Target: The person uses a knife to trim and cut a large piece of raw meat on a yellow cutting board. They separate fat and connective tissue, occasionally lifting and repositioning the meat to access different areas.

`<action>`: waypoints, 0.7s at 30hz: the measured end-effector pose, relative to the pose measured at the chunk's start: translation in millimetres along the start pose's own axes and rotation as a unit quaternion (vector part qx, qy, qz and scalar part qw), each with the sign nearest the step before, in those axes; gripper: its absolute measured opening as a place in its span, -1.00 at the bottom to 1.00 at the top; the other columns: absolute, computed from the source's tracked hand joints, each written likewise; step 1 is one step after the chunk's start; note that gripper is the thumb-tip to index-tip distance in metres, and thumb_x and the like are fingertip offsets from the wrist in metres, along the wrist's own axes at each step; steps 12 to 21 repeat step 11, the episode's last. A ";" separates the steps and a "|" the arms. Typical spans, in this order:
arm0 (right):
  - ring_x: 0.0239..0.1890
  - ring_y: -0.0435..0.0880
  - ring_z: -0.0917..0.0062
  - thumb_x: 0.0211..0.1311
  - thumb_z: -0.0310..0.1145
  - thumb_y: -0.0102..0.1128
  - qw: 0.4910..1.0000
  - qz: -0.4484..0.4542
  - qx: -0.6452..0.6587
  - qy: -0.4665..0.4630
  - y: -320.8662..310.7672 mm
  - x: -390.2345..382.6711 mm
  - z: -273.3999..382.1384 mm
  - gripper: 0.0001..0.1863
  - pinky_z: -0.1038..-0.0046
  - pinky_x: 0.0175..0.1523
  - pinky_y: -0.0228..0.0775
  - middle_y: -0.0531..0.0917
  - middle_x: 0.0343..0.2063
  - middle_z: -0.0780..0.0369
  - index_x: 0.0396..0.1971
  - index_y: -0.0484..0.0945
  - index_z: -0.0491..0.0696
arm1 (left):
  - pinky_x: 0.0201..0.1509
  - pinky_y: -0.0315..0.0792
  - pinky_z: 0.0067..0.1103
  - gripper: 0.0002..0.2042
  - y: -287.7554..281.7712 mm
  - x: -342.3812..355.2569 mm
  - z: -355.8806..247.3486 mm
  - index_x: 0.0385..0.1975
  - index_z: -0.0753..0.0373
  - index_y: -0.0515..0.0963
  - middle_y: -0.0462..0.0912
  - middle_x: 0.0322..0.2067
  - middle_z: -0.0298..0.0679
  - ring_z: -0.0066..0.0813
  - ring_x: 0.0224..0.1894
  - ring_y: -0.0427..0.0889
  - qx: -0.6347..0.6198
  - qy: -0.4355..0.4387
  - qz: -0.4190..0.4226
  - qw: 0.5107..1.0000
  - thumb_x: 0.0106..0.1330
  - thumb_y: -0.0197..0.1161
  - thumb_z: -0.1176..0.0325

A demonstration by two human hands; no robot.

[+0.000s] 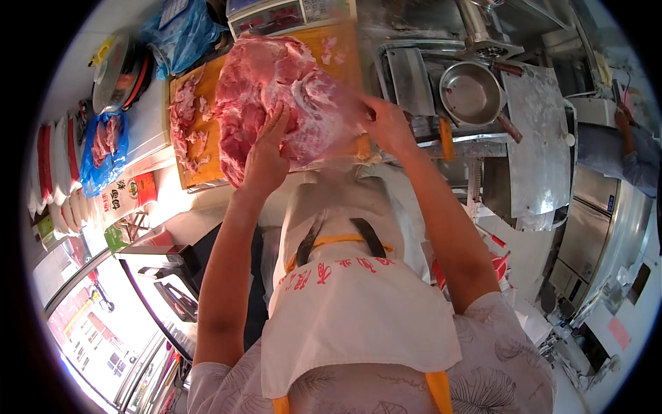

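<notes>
A large slab of raw red meat (276, 83) with pale fat lies on an orange-brown cutting board (196, 178). My left hand (269, 155) rests on its near side, fingers stretched out over the surface. At the slab's right edge is my right hand (387, 125), its fingers curled in a grip. A smeared patch of the picture covers that edge, so what the right hand grips cannot be made out. Small meat trimmings (183, 114) lie along the board's left side, and a few pale scraps (334, 50) sit near its far right.
Right of the board are a cleaver (412, 81), a steel pan (472, 93) and a meat grinder (488, 38). A scale (272, 15) stands behind the board. On the left, meat pieces (105, 139) lie on blue plastic. Another person's arm (626, 145) shows at far right.
</notes>
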State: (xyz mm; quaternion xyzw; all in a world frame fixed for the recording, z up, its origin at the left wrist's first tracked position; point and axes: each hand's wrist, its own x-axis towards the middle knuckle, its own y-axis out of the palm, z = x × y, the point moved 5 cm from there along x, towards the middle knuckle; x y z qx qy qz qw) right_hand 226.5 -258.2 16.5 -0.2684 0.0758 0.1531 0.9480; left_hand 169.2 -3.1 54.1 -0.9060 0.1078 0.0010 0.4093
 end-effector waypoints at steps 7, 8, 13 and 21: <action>0.14 0.67 0.09 0.08 -0.47 0.37 0.997 -0.061 0.042 -0.021 16.6 -12.1 8.0 -0.29 0.22 0.22 0.52 0.65 0.11 -0.07 0.34 0.51 -0.03 | 0.57 0.19 -0.39 -0.23 0.0 -1.5 4.4 0.52 0.15 0.28 0.16 0.56 -0.09 -0.14 0.59 0.16 -0.007 0.003 -0.005 1.000 0.22 0.08 0.75; 0.14 0.67 0.10 0.07 -0.45 0.39 0.997 -0.070 0.040 -0.019 17.1 -12.4 9.3 -0.27 0.21 0.22 0.52 0.64 0.12 -0.07 0.35 0.50 -0.04 | 0.58 0.18 -0.39 -0.24 -0.2 -1.7 5.4 0.52 0.15 0.28 0.16 0.57 -0.09 -0.14 0.59 0.15 -0.005 0.005 -0.003 1.000 0.22 0.09 0.75; 0.16 0.67 0.14 0.06 -0.41 0.45 0.996 -0.058 0.074 0.009 20.9 -10.5 2.8 -0.23 0.24 0.28 0.48 0.61 0.18 -0.07 0.37 0.47 -0.04 | 0.59 0.16 -0.40 -0.25 -1.0 -1.0 8.6 0.54 0.13 0.24 0.13 0.57 -0.09 -0.13 0.59 0.14 0.002 0.013 0.008 1.000 0.28 0.15 0.69; 0.16 0.67 0.14 0.06 -0.41 0.45 0.996 -0.058 0.074 0.009 20.9 -10.5 2.8 -0.23 0.24 0.28 0.48 0.61 0.18 -0.07 0.37 0.47 -0.04 | 0.59 0.16 -0.40 -0.25 -1.0 -1.0 8.6 0.54 0.13 0.24 0.13 0.57 -0.09 -0.13 0.59 0.14 0.002 0.013 0.008 1.000 0.28 0.15 0.69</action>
